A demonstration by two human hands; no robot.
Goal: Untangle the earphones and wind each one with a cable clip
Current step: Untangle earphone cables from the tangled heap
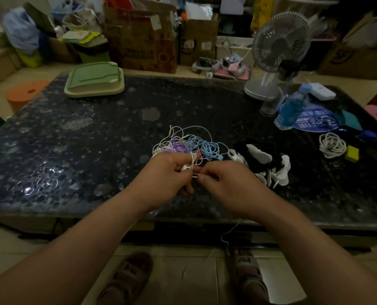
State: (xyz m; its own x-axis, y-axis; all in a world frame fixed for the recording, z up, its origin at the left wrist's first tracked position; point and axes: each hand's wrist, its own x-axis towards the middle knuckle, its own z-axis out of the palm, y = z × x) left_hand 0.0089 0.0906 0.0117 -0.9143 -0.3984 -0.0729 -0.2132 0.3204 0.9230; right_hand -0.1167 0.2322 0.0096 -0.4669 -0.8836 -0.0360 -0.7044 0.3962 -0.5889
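The left hand [170,175] and right hand [229,183], close together, both pinch a white cord [193,157] just in front of the tangle [189,144] on the bench [90,150]; clips [260,156] lie right of it. Loops should be eased open and the cord fed through slowly, since tugging would likely tighten knots.

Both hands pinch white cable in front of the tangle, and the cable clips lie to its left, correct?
No: the head view shows the cable clips right of the tangle, not left. The left hand and right hand do pinch white cable in front of it.
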